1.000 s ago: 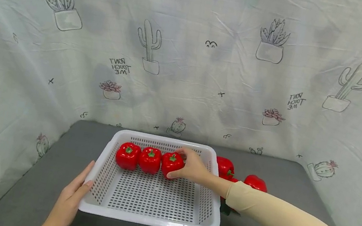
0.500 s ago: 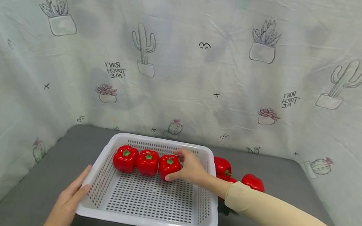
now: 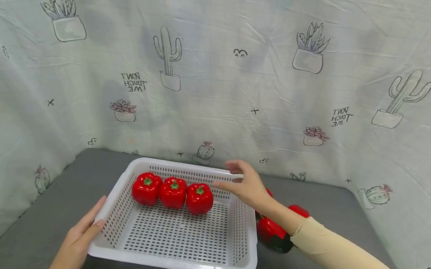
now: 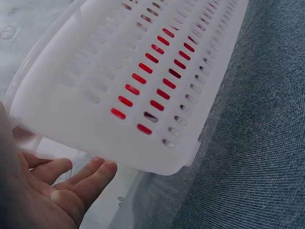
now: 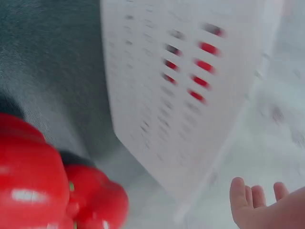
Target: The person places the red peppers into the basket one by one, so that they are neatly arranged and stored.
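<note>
A white perforated basket (image 3: 175,263) holds three red bell peppers in a row along its far side: a left pepper (image 3: 147,188), a middle pepper (image 3: 173,193) and a right pepper (image 3: 199,198), green stems up. My left hand (image 3: 75,239) holds the basket's left side, thumb at the rim; the left wrist view shows its fingertips (image 4: 107,167) at the basket's edge. Over the far right corner of the basket, my right hand (image 3: 247,186) is spread and holds nothing, apart from the right pepper. In the right wrist view its fingers (image 5: 257,195) are apart from the basket wall.
More red peppers (image 3: 268,228) lie on the dark grey table (image 3: 318,263) right of the basket, partly hidden by the right forearm. One more pepper (image 3: 299,210) shows behind that forearm. A patterned curtain (image 3: 210,66) stands behind the table and along its sides.
My right hand has let go of the right pepper and moved up and right to the basket's rim. That pepper stays in the row; the left hand keeps its place.
</note>
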The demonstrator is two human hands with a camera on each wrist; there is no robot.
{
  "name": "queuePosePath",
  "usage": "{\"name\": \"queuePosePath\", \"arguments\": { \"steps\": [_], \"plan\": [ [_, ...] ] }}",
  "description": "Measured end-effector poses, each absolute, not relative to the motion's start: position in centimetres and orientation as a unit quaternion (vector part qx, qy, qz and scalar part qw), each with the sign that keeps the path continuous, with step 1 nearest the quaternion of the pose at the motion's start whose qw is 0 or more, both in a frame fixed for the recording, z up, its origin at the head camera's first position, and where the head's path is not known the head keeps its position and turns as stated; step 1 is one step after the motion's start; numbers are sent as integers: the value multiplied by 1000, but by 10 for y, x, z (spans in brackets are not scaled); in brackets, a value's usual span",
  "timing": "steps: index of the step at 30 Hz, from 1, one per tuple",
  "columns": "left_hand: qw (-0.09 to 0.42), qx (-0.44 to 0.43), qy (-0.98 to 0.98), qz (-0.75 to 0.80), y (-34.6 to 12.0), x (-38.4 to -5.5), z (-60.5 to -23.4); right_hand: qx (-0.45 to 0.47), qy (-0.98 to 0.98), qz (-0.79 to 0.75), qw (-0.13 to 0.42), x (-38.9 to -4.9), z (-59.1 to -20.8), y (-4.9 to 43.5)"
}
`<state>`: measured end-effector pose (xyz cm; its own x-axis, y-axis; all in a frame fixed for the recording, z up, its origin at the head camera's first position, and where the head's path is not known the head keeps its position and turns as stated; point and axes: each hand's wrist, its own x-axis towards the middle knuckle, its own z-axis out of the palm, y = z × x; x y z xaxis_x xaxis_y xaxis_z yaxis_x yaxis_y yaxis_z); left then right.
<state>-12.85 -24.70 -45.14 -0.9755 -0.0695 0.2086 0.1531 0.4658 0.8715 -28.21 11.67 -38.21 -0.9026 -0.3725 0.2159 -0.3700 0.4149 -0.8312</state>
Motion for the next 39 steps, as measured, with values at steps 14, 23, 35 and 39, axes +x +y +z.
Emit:
{"name": "queuePosePath", "arguments": {
  "steps": [14,23,35,39],
  "plan": [
    [107,-15,-852,-513,-247,-131,-452,-114,803,-584,-33,-241,-375,194],
    [107,-9,-854,-509,-247,-129,-451,-87,830,-546,-73,-230,-393,234],
    [104,-19,-857,-504,-249,-133,-456,-58,860,-500,-87,-217,-435,242],
    [99,-13,-859,-502,-251,-133,-459,-76,861,-495,-85,-217,-438,237]
  ]
}}
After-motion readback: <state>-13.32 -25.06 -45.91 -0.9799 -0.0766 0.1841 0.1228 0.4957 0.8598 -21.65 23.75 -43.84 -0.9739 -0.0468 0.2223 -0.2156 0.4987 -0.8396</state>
